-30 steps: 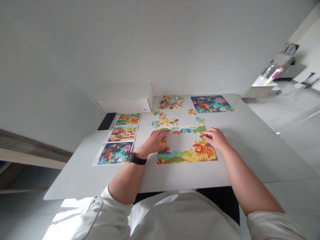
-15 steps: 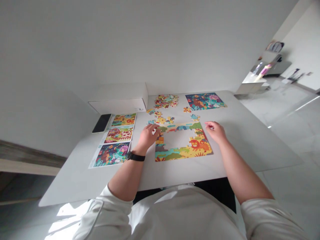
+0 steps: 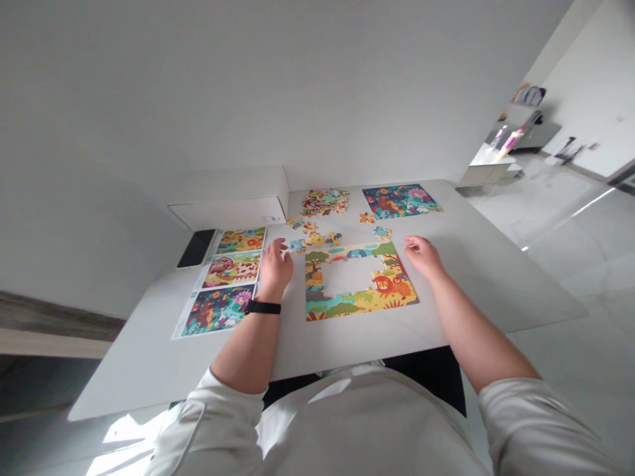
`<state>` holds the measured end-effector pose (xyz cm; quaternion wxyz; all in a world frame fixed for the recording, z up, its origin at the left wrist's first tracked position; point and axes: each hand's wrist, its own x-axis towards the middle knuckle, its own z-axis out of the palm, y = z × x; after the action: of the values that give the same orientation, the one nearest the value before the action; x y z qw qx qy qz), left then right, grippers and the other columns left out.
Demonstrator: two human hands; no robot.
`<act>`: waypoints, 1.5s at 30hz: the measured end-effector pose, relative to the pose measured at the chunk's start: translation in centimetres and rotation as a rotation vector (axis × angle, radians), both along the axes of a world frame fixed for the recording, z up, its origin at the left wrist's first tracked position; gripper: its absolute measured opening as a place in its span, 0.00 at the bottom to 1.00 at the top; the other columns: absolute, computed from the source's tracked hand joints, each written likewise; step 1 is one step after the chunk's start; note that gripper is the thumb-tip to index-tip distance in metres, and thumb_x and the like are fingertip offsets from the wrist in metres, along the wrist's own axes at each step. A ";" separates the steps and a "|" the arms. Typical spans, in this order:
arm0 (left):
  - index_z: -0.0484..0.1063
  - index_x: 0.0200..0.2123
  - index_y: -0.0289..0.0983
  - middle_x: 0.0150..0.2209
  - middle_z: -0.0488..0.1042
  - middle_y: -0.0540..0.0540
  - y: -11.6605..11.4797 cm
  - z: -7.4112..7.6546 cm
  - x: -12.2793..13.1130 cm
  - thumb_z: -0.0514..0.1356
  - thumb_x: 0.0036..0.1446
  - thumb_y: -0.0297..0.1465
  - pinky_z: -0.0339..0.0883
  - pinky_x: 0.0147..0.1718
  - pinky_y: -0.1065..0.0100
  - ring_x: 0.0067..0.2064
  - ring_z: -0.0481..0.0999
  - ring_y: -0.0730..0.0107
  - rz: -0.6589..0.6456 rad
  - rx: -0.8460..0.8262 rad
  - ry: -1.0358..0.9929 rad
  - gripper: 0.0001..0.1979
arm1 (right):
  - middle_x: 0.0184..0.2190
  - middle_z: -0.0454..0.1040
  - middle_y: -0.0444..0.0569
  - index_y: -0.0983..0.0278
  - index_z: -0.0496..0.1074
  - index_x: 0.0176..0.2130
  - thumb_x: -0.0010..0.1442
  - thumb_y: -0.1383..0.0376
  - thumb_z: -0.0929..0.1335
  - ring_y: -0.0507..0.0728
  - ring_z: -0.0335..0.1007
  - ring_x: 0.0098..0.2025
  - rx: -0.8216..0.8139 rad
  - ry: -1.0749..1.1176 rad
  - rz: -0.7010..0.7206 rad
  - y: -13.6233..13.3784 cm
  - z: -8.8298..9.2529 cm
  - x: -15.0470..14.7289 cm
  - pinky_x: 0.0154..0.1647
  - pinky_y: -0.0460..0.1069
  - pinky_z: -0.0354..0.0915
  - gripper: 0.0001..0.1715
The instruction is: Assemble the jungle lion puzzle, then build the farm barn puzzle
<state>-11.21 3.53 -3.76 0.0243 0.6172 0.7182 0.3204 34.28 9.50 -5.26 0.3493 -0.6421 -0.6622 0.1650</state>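
Observation:
A partly assembled jigsaw frame (image 3: 358,304) with lions and trees lies in front of me on the white table (image 3: 476,277), its middle still bare. My left hand (image 3: 274,268), with a black watch on the wrist, hovers left of the frame, fingers loosely apart, close to a loose blue piece (image 3: 297,246). My right hand (image 3: 421,254) rests at the frame's upper right corner, fingers curled, nothing visible in it. Loose pieces (image 3: 317,237) lie just beyond the frame, and a pile of pieces (image 3: 325,201) sits further back.
A finished blue puzzle (image 3: 399,200) lies at the back right. Three picture cards (image 3: 229,271) line the left side, with a black phone (image 3: 196,248) and a white box (image 3: 231,198) behind them. The wall runs along the table's far edge.
Both hands have lifted off the puzzle frame and moved outward: the left to the left of it, the right to its upper right corner. The camera has shifted slightly.

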 end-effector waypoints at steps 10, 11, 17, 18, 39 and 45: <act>0.61 0.72 0.37 0.65 0.78 0.35 0.6 -1.2 -0.1 0.55 0.65 0.23 0.66 0.68 0.48 0.66 0.76 0.47 -0.097 -0.109 0.047 0.33 | 0.52 0.86 0.56 0.61 0.84 0.53 0.63 0.60 0.74 0.64 0.84 0.51 -0.214 -0.191 0.007 5.3 1.7 -0.9 0.54 0.53 0.74 0.20; 0.60 0.73 0.37 0.65 0.78 0.34 0.7 -1.3 -0.1 0.55 0.65 0.23 0.64 0.70 0.47 0.67 0.75 0.47 -0.095 -0.119 0.046 0.33 | 0.52 0.86 0.57 0.62 0.84 0.53 0.63 0.60 0.74 0.65 0.83 0.52 -0.216 -0.216 -0.009 5.9 1.7 -1.3 0.54 0.54 0.74 0.20; 0.58 0.75 0.37 0.67 0.76 0.33 0.6 -1.4 0.1 0.56 0.67 0.26 0.52 0.75 0.38 0.71 0.71 0.43 -0.031 -0.162 0.064 0.34 | 0.53 0.83 0.60 0.61 0.84 0.54 0.63 0.55 0.76 0.67 0.81 0.54 -0.180 -0.328 -0.078 8.3 1.3 -3.3 0.58 0.56 0.72 0.22; 0.59 0.75 0.37 0.67 0.77 0.33 0.5 -1.3 0.3 0.56 0.68 0.27 0.51 0.75 0.36 0.70 0.71 0.42 -0.013 -0.170 0.069 0.33 | 0.54 0.83 0.60 0.61 0.84 0.53 0.62 0.56 0.76 0.66 0.81 0.54 -0.186 -0.334 -0.084 8.3 1.2 -3.5 0.59 0.55 0.72 0.22; 0.65 0.73 0.36 0.65 0.75 0.30 -0.1 -0.1 0.9 0.57 0.66 0.31 0.51 0.74 0.37 0.69 0.70 0.38 0.100 -0.237 0.150 0.33 | 0.56 0.77 0.60 0.61 0.83 0.56 0.64 0.58 0.76 0.64 0.79 0.53 -0.196 -0.301 -0.014 7.4 1.4 -3.2 0.63 0.55 0.70 0.23; 0.68 0.71 0.37 0.63 0.77 0.31 -0.1 -0.1 0.7 0.59 0.64 0.30 0.54 0.73 0.39 0.67 0.73 0.39 0.093 -0.232 0.152 0.32 | 0.57 0.77 0.60 0.62 0.82 0.58 0.67 0.60 0.73 0.64 0.79 0.53 -0.174 -0.306 -0.070 7.3 1.4 -3.3 0.60 0.55 0.71 0.21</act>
<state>-10.52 3.40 -3.89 0.0262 0.5989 0.7779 0.1884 31.03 16.83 -3.82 0.1933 -0.7102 -0.6680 0.1097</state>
